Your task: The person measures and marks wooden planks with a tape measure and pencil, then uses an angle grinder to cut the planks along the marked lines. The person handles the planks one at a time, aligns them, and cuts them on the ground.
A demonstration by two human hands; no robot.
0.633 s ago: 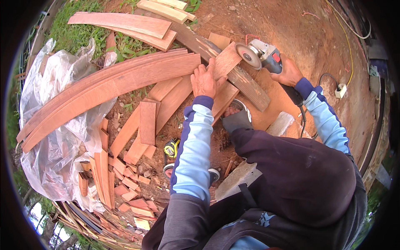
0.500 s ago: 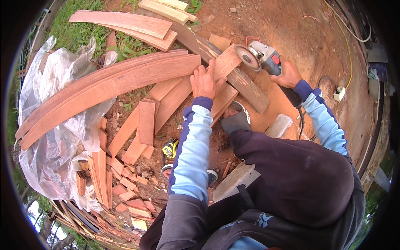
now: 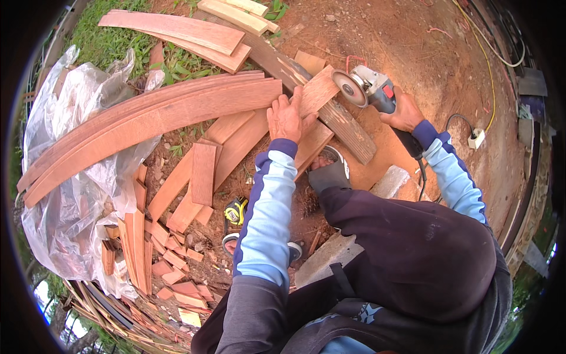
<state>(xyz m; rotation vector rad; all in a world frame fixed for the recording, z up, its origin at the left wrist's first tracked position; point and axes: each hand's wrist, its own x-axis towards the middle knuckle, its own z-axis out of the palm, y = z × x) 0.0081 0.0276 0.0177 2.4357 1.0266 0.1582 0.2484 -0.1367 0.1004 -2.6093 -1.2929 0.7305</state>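
Note:
My right hand [image 3: 403, 112] is wrapped round the body of an angle grinder [image 3: 374, 88], whose round disc [image 3: 350, 88] stands at the far right end of a reddish wooden board [image 3: 319, 93]. My left hand [image 3: 286, 118] presses down on that board, fingers closed on its edge. The board rests across a thick, rough wooden beam [image 3: 352, 130]. A dark cord runs from the grinder's rear end. Beneath the beam's near side, my sandalled foot [image 3: 328, 162] is close to another plank.
Long planks [image 3: 159, 112] lie on plastic sheeting [image 3: 88, 177] at left. Short offcuts [image 3: 174, 259] and a yellow tape measure [image 3: 235, 211] lie nearer me. A white socket block [image 3: 476, 139] with a yellow cord is at right. A concrete block [image 3: 392, 182] sits by my foot.
The view has shifted slightly. The grinder, in my right hand, has tilted a little and its disc sits at the board's end; my left hand keeps its place on the board.

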